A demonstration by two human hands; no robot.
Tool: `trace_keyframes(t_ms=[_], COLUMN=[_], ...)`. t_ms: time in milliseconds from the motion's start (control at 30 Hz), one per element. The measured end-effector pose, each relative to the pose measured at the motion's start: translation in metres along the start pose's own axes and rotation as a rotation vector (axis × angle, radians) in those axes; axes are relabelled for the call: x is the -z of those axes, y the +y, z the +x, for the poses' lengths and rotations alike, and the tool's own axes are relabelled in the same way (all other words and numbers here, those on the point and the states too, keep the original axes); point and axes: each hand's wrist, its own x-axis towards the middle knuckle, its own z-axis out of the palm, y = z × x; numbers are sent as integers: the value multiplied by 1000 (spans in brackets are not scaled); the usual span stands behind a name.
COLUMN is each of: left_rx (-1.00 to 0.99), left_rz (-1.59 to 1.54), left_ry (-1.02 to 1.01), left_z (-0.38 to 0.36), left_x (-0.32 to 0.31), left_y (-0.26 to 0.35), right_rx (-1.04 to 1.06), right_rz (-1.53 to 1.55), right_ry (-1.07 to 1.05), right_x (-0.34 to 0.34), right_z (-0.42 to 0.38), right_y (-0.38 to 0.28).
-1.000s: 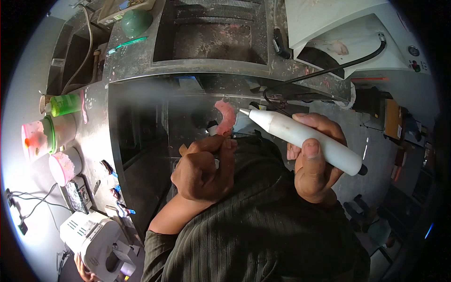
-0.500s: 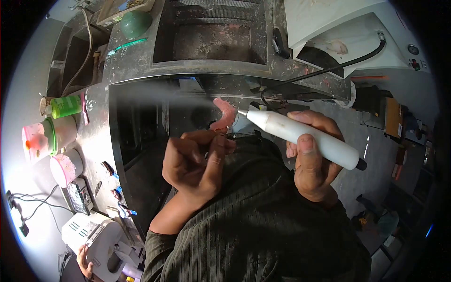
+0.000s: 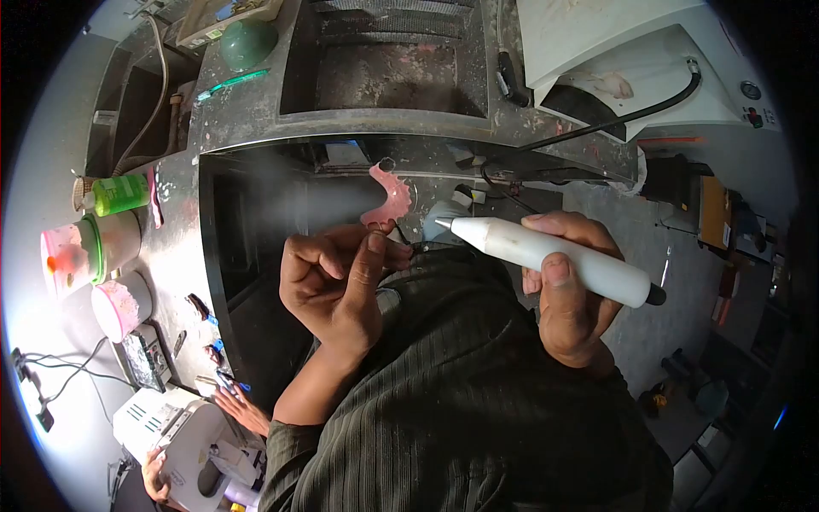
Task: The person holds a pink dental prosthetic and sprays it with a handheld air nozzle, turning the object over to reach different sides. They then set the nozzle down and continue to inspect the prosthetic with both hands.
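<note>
A pink, curved dental plate [image 3: 392,198] with a scalloped edge and a small wire loop at its top is pinched by its lower end in my left hand [image 3: 345,286]. My right hand [image 3: 573,286] is wrapped round a white pen-shaped tool [image 3: 546,256] with a metal nozzle and a black rear end. Its tip points left at the pink plate, with a gap between them. A pale spray of mist stretches leftward from the plate.
A grey bench [image 3: 239,111] with a recessed basin [image 3: 384,77] lies ahead. On the left stand a green bottle [image 3: 121,194], pink-stained tubs [image 3: 121,305] and a white machine [image 3: 162,427], with another person's hands [image 3: 243,408] beside it. A black hose [image 3: 631,111] crosses at right.
My left hand and the pink plate have moved left, away from the nozzle, and the plate has turned. A second hand of the other person has appeared at lower left.
</note>
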Motion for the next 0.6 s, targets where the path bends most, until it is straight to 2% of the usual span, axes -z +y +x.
trace_keyframes(t_ms=[400, 467, 500, 567, 600], left_rx=[-155, -146, -34, 122, 198], left_rz=[225, 200, 145, 13, -138], left_ry=[-53, -32, 9, 16, 11], left_z=[-3, -2, 0, 6, 10], left_x=[4, 4, 3, 7, 10], left_y=[-1, 0, 3, 4, 2], right_rx=[22, -30, -223, -365, -335], right_rz=[-90, 47, 343, 487, 409], right_ry=[41, 88, 278, 455, 476], right_x=[-15, -12, -18, -20, -22], right_z=[5, 7, 8, 17, 24], right_y=[1, 0, 2, -8, -8])
